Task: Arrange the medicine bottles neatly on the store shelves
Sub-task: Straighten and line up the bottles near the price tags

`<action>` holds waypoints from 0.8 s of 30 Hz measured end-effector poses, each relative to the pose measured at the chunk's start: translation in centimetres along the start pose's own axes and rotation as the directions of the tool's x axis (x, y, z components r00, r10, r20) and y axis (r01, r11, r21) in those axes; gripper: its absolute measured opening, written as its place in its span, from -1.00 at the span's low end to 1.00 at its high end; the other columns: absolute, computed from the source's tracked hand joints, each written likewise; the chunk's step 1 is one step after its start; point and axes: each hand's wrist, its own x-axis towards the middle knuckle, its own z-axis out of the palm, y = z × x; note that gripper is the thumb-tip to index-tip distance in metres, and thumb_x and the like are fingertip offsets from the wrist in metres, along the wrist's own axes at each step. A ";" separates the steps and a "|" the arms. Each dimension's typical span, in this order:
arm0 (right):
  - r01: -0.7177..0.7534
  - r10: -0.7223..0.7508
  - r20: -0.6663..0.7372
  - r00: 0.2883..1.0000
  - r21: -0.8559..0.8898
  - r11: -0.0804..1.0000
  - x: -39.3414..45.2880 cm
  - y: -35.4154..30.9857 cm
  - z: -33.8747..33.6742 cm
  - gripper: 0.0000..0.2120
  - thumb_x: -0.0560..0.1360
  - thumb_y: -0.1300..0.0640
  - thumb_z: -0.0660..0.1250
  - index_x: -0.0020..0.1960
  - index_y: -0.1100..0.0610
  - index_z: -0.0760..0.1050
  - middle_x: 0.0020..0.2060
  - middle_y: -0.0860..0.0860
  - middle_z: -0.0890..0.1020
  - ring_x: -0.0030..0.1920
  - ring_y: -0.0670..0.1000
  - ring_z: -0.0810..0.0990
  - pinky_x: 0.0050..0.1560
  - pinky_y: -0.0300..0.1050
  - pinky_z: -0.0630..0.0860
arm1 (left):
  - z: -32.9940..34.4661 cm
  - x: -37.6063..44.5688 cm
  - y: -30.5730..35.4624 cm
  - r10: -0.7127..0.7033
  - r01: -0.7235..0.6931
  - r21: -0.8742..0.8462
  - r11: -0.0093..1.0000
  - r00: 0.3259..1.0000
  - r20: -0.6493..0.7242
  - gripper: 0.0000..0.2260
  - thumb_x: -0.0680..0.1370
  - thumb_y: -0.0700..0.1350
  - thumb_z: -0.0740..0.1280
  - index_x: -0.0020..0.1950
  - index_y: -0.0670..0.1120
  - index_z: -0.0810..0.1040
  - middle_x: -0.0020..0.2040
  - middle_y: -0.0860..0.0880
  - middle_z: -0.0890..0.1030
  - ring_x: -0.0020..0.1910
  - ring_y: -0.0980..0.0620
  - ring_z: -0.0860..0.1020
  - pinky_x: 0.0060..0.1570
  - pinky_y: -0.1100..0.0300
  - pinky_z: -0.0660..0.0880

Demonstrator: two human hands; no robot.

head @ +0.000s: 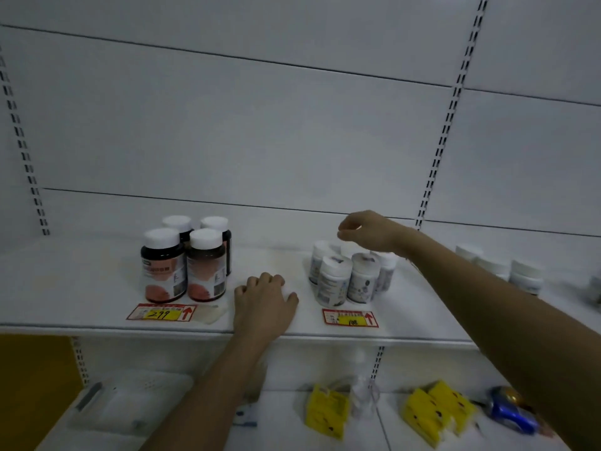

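Several dark bottles [182,258] with white caps and pink labels stand grouped at the left of the white shelf [97,288]. A cluster of several small white bottles [348,275] stands to the right of centre. My left hand [263,304] rests palm down on the shelf between the two groups, fingers bent at the knuckles, holding nothing. Just above the white cluster hovers my right hand [364,231], its fingers loosely curled and empty. More white bottles [507,271] stand further right, partly blurred.
Two red and yellow price tags [162,312] [351,318] lie at the shelf's front edge. On the lower shelf are yellow packets [435,411], a clear bottle [364,392], a blue object [510,415] and a white tray [130,405].
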 end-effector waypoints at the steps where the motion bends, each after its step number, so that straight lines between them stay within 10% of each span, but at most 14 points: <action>1: 0.000 -0.001 -0.064 0.998 -0.021 1.000 -0.7 0.3 0.0 -0.71 0.59 0.04 0.30 0.25 0.14 0.53 0.19 0.04 0.59 0.10 0.02 0.54 0.08 -0.12 0.44 | 0.1 0.0 -0.1 0.004 -0.005 -0.003 1.000 1.000 -0.005 -0.60 0.57 0.16 0.11 0.32 0.02 0.44 0.29 0.01 0.48 0.26 -0.04 0.39 0.22 0.01 0.26; 5: -0.008 -0.005 -0.250 0.968 -0.049 0.999 -5.0 2.2 0.2 -0.74 0.60 0.03 0.27 0.24 0.07 0.51 0.09 -0.04 0.57 0.05 -0.01 0.56 -0.02 -0.14 0.46 | 0.2 0.0 -0.1 0.003 -0.003 -0.016 1.000 1.000 -0.030 -0.61 0.56 0.14 0.13 0.31 0.00 0.47 0.28 -0.01 0.51 0.24 -0.06 0.42 0.21 0.01 0.30; 14: -0.055 0.045 -0.163 0.986 -0.055 0.997 -16.6 8.7 -5.1 -0.82 0.58 -0.07 0.28 -0.01 0.00 0.58 -0.08 -0.07 0.63 -0.11 -0.07 0.59 -0.08 -0.15 0.50 | -2.8 -1.5 2.8 -0.082 0.048 -0.167 0.985 0.975 -0.205 -0.78 0.55 -0.07 0.30 0.18 -0.04 0.56 0.18 -0.12 0.59 0.13 -0.16 0.50 0.08 -0.03 0.48; 19: -0.080 0.068 -0.173 0.983 -0.060 0.995 -23.5 15.2 -9.3 -0.75 0.60 -0.02 0.26 0.02 0.13 0.61 -0.17 -0.03 0.65 -0.21 -0.08 0.62 -0.15 -0.13 0.56 | -6.4 -3.7 17.4 0.150 -0.286 -0.251 0.925 0.880 -0.451 -0.89 0.51 -0.19 0.33 0.00 -0.03 0.58 0.00 -0.06 0.62 0.03 -0.13 0.47 -0.03 0.00 0.44; 24: -0.114 0.101 -0.149 0.984 -0.084 0.990 -32.4 23.5 -14.2 -0.76 0.62 -0.04 0.24 0.11 0.07 0.58 -0.05 -0.05 0.64 -0.11 -0.10 0.60 -0.01 -0.11 0.59 | -4.8 -8.4 36.5 0.467 -0.508 -0.316 0.801 0.861 -0.200 -0.85 0.55 -0.01 0.26 0.07 0.07 0.55 -0.01 0.09 0.59 0.03 0.03 0.47 -0.03 0.08 0.47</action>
